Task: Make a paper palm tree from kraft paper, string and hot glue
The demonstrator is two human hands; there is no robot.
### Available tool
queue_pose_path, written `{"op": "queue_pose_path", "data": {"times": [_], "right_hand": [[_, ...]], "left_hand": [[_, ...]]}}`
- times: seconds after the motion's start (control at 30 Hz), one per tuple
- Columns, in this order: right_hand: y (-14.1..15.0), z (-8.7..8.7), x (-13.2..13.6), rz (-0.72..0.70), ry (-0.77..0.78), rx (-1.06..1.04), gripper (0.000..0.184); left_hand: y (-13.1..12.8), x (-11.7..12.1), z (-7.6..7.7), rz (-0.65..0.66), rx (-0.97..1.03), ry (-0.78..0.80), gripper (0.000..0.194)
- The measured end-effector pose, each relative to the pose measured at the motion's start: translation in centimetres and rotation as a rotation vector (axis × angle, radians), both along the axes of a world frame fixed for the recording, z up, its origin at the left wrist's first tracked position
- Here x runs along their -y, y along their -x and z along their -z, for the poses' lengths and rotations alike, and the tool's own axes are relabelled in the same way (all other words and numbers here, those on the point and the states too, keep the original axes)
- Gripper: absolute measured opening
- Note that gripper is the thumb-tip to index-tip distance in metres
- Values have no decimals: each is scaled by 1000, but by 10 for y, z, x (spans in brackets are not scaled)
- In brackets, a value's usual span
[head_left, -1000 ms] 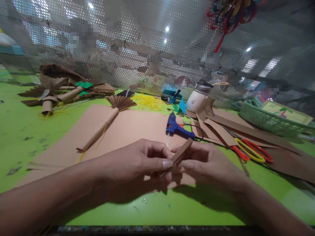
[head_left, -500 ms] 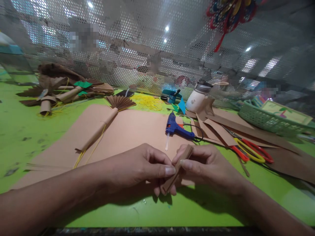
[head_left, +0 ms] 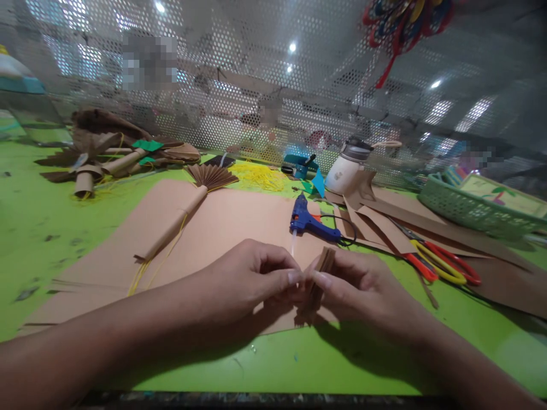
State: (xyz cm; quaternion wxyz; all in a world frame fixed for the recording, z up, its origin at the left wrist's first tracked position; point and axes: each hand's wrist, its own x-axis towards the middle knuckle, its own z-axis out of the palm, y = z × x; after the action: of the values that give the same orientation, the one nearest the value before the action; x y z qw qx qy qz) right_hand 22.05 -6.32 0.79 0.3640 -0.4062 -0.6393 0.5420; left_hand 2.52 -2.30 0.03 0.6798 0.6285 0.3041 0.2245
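Your R hand point(head_left: 354, 287) has thumb and fingers clamped on the folded brown paper point(head_left: 317, 287), above the near edge of the large brown sheet point(head_left: 231, 222); your L hand point(head_left: 260, 279) has fingertips together beside it, but I cannot tell if they grip it. Beyond is the blue glue gun point(head_left: 308, 219), w/ scissors point(head_left: 440, 262) to its R, and the white bottle point(head_left: 345, 168) is farther.

My left hand point(head_left: 260, 279) and right hand point(head_left: 363, 285) are bare, and so are both forearms, the left forearm point(head_left: 111, 330) and the right forearm point(head_left: 457, 347). My fingers are slender, and the thumbnails point(head_left: 293, 277) look smooth and short, with softly rounded ends.
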Motion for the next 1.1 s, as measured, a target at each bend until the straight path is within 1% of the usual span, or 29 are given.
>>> {"op": "queue_pose_path", "data": {"times": [0.07, 0.13, 0.2, 0.3, 0.33, 0.4, 0.43, 0.53, 0.6, 0.67, 0.73, 0.8, 0.9, 1.0, 1.1], "right_hand": [[0, -2, 2, 2, -20, 65, 19], [0, -2, 3, 28, -100, 193, 18], [-1, -1, 2, 60, -293, 382, 17], [-2, 6, -2, 52, -680, 661, 14], [-2, 9, -4, 45, -787, 730, 15], [-2, 15, -8, 40, -924, 824, 21], [-2, 18, -9, 37, -953, 851, 25], [0, 21, -10, 24, -930, 880, 28], [1, 19, -9, 16, -858, 870, 24], [-1, 14, -7, -12, -736, 840, 18], [-4, 9, -8, -57, -605, 782, 16], [-9, 5, -10, -79, -533, 714, 16], [-14, 4, -14, -65, -520, 664, 18], [-13, 7, -17, -42, -542, 667, 16], [-10, 12, -19, -29, -596, 677, 15]], "left_hand": [[1, -3, -5, -4, -3, 2, 18], [2, -5, -10, -10, -15, -5, 18], [1, -4, -12, -27, -14, -23, 20], [-2, -3, -9, -94, 47, -24, 25], [-3, -4, -7, -90, 63, -19, 26], [-4, -7, -4, -41, 22, -48, 25], [-4, -10, -3, -20, -45, -102, 21], [0, -15, -5, -26, -291, -335, 11], [3, -15, -6, -26, -400, -450, 13], [5, -11, -7, -46, -458, -560, 17], [6, -7, -6, -76, -486, -709, 21], [7, -4, -4, -83, -485, -865, 21], [7, -4, -2, -61, -485, -1007, 17], [6, -6, -1, -43, -512, -1060, 16], [5, -9, 0, 1, -528, -1132, 18]]}}
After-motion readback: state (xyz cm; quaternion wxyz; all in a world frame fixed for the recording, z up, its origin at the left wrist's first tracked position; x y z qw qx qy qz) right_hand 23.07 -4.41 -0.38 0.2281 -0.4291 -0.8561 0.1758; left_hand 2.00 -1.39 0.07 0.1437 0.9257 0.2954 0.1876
